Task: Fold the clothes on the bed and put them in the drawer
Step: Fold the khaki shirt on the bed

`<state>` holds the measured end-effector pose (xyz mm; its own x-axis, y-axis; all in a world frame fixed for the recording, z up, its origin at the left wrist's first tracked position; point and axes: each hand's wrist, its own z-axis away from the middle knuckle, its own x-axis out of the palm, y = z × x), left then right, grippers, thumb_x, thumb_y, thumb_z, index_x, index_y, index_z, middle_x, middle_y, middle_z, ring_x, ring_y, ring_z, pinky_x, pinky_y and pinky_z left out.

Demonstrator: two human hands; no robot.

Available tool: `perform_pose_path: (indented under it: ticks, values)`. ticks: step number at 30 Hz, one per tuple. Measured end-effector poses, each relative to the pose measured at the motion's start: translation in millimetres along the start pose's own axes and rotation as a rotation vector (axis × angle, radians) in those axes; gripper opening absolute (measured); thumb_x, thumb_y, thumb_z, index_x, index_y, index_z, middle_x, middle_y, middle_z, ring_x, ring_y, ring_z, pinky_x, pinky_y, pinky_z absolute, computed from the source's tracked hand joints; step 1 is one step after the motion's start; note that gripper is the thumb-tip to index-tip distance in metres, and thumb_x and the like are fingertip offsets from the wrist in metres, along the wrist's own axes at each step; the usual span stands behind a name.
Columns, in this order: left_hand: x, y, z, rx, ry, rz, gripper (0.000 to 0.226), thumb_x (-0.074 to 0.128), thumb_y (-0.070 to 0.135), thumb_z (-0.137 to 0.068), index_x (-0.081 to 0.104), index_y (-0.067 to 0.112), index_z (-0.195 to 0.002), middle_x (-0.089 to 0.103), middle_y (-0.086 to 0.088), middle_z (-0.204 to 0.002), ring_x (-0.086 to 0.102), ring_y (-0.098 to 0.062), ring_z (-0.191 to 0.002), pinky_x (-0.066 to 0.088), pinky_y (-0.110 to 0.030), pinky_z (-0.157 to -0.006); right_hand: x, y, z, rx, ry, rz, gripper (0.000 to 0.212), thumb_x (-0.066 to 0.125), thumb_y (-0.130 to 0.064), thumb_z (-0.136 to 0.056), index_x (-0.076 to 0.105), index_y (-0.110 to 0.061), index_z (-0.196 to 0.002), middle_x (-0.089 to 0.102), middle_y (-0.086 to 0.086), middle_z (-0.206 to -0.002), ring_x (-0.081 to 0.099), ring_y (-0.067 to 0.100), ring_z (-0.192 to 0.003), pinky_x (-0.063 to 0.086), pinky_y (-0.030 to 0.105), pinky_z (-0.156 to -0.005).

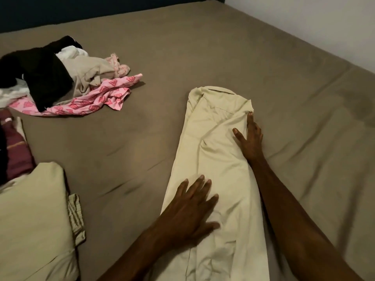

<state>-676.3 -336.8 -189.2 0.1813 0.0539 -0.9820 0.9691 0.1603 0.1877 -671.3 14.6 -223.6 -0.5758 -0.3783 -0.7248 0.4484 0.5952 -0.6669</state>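
Long, soft cream garment (215, 159) under flat, spread-fingered left hand (190, 207) and right hand (250, 138), on smooth taupe bed (182, 57).

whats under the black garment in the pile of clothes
The black garment lies over a beige piece, white cloth and a pink patterned piece, all showing at its edges. Anything directly beneath its middle is covered.

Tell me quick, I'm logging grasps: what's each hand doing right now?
Left hand: open, fingers spread flat on the cream garment.
Right hand: open, straight fingers pressing the garment's right edge.
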Motion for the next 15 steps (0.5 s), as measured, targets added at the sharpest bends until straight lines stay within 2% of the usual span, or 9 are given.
perform_pose_path:
  ticks: [2,4,6,8,10,12,13,15]
  values:
    - [-7.0,12.7,25.9,-0.012,-0.014,0.001,0.073,0.024,0.071,-0.103,0.045,0.022,-0.152,0.037,-0.009,-0.162,0.023,-0.029,-0.155,0.029,-0.061,-0.118,-8.8,-10.2,-1.0,0.029,-0.020,-0.024,0.101,0.035,-0.083,-0.086,0.016,-0.023,-0.165,0.020,-0.003,-0.171,0.023,0.025,-0.153,0.013,0.046,-0.125]
    - [-11.2,17.8,52.4,0.002,0.000,0.026,0.067,0.024,0.065,-0.105,0.045,0.023,-0.152,0.042,-0.005,-0.159,0.029,-0.026,-0.153,0.032,-0.057,-0.118,-24.4,-21.6,3.0,0.077,-0.005,-0.078,0.100,0.036,-0.084,-0.086,0.021,-0.024,-0.164,0.023,-0.002,-0.170,0.023,0.024,-0.154,0.013,0.046,-0.126]
    - [-14.4,9.1,79.9,0.021,0.099,0.098,0.054,0.030,0.050,-0.107,0.046,0.023,-0.151,0.046,-0.002,-0.157,0.035,-0.024,-0.150,0.037,-0.047,-0.116,-38.7,-34.3,28.7,0.083,0.013,-0.100,0.093,0.034,-0.083,-0.090,0.023,-0.029,-0.164,0.021,-0.006,-0.170,0.019,0.018,-0.155,0.012,0.047,-0.127]
    - [-16.2,-5.5,112.2,-0.046,0.230,0.202,0.049,0.040,0.035,-0.104,0.047,0.024,-0.151,0.046,0.001,-0.157,0.039,-0.021,-0.147,0.035,-0.038,-0.114,-51.0,-39.6,87.1,0.023,0.023,-0.080,0.078,0.034,-0.074,-0.098,0.029,-0.029,-0.162,0.026,-0.006,-0.168,0.025,0.012,-0.152,0.021,0.050,-0.125]
    - [-15.5,-24.1,141.8,-0.132,0.271,0.232,0.055,0.046,0.027,-0.097,0.047,0.022,-0.151,0.047,0.001,-0.155,0.042,-0.021,-0.144,0.032,-0.032,-0.114,-61.3,-33.5,159.2,-0.096,0.001,-0.062,0.059,0.040,-0.053,-0.107,0.038,-0.024,-0.159,0.031,-0.005,-0.166,0.031,0.008,-0.151,0.030,0.054,-0.121]
    - [-9.2,-37.7,159.9,-0.142,0.274,0.159,0.059,0.056,0.018,-0.091,0.048,0.016,-0.150,0.052,-0.005,-0.151,0.050,-0.028,-0.137,0.033,-0.029,-0.112,-67.8,-25.3,229.9,-0.197,-0.047,0.032,0.051,0.042,-0.025,-0.107,0.040,-0.020,-0.158,0.031,-0.001,-0.167,0.032,0.014,-0.153,0.032,0.054,-0.120]
    - [-5.9,-41.9,163.5,-0.139,0.258,0.140,0.060,0.060,0.015,-0.090,0.048,0.016,-0.150,0.053,-0.006,-0.150,0.052,-0.029,-0.135,0.032,-0.029,-0.112,-70.1,-22.4,262.3,-0.228,-0.067,0.105,0.057,0.039,-0.011,-0.103,0.038,-0.022,-0.159,0.030,-0.001,-0.168,0.032,0.018,-0.153,0.031,0.053,-0.121]
    - [-3.7,-37.4,165.4,-0.145,0.233,0.132,0.055,0.054,0.024,-0.097,0.046,0.020,-0.152,0.050,-0.004,-0.153,0.048,-0.026,-0.138,0.030,-0.029,-0.113,-75.5,-19.1,318.0,-0.248,-0.100,0.255,0.082,0.034,0.008,-0.086,0.036,-0.028,-0.160,0.028,-0.005,-0.169,0.031,0.022,-0.153,0.030,0.045,-0.121]
